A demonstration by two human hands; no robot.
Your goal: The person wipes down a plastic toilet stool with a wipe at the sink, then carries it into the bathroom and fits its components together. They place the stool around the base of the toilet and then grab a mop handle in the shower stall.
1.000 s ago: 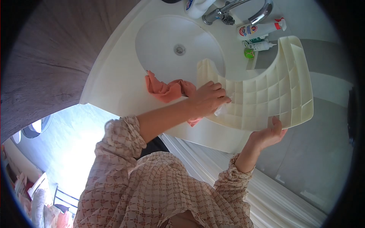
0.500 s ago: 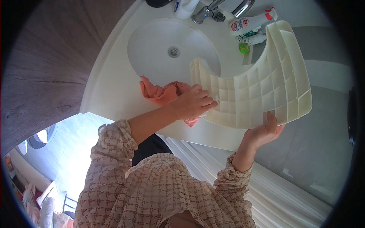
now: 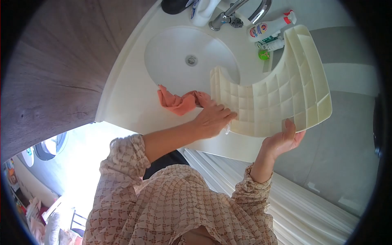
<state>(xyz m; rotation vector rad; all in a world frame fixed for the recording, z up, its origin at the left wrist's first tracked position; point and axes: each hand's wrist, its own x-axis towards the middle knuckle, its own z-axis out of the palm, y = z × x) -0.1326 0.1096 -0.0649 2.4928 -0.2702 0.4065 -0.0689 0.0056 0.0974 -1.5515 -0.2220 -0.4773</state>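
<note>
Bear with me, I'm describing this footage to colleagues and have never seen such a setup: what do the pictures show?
There's no machine here, just a person's two bare hands, seen by a camera worn on the head, looking forward and down. The right hand grips the edge of a curved, ribbed cream panel. The left hand is at the panel's other end, holding something white, mostly hidden. On the pale counter, a crumpled coral cloth lies by the sink; a spray bottle is near the tap.
</note>
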